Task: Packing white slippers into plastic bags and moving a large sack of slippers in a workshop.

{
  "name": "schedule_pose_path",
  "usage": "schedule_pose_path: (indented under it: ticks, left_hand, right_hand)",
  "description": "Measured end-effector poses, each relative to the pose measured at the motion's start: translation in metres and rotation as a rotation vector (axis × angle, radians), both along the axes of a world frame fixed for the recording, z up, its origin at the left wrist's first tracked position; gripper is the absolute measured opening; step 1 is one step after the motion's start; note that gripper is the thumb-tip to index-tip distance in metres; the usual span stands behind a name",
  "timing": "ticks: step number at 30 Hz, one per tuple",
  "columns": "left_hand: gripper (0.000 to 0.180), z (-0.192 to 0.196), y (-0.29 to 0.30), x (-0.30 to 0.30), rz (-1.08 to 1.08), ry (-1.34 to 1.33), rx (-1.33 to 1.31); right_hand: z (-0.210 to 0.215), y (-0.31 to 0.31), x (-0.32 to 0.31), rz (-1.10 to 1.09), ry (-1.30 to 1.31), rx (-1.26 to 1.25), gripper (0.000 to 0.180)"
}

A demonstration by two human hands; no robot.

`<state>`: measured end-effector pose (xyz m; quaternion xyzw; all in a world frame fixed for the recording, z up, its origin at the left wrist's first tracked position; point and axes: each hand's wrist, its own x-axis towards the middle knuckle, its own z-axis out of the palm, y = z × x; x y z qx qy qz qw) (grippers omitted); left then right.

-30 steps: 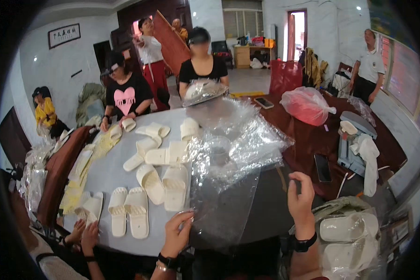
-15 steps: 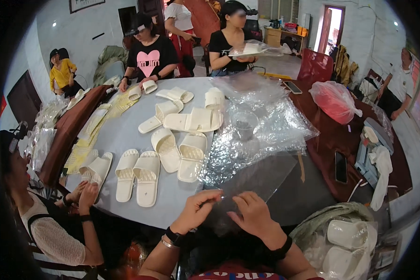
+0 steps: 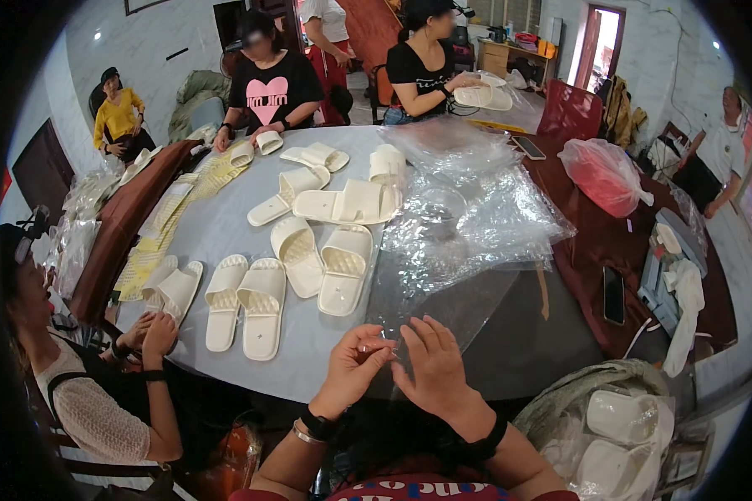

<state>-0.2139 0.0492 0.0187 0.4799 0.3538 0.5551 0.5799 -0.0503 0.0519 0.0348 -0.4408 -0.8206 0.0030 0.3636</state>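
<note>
Your left hand (image 3: 355,367) is pinching the clear bag (image 3: 459,305); your right hand (image 3: 434,367) is holding fingers loosely spread. The bag is lying toward 1 o'clock; clinging to the plastic pile (image 3: 468,225) could be dragging extra layers.

Cream slippers (image 3: 263,292) lie toward eight o'clock from the middle of the view, with a raised quilted pattern near one end. Under them the table (image 3: 192,250) is pale grey, turning charcoal by four o'clock. Toward five, a clear bag (image 3: 443,305) lets that charcoal show through; the plastic pile (image 3: 485,200) at two flashes silver-white. Farther out the same way sits a pink-red bundle (image 3: 602,175). Yellow sheets (image 3: 163,219) at nine seem printed with fine darker marks, though blur leaves this uncertain. At eleven, a black T-shirt (image 3: 305,88) carries a pink heart (image 3: 266,115) with black lettering. Maroon cloth (image 3: 589,259) spreads toward three; the sack (image 3: 589,376) at four is olive green.
</note>
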Motion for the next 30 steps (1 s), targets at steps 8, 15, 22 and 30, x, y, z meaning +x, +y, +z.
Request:
schedule_pose_path:
  ticks: [8, 15, 22, 30]
  left_hand:
    - [0.041, -0.007, 0.005, -0.008, 0.086, 0.061, 0.079]
    - [0.055, 0.000, 0.006, -0.009, 0.105, 0.060, 0.064]
    - [0.059, 0.000, 0.009, -0.020, 0.137, 0.047, 0.017]
    - [0.056, -0.008, 0.014, -0.063, 0.071, 0.321, -0.059]
  right_hand:
    - [-0.004, 0.004, 0.009, 0.048, 0.053, -0.030, 0.010]
    - [0.010, -0.003, 0.010, 0.219, 0.177, 0.011, 0.014]
    - [0.038, -0.014, 0.023, 0.155, 0.253, 0.016, 0.016]
    - [0.072, -0.028, 0.038, 0.126, 0.259, 0.108, 0.018]
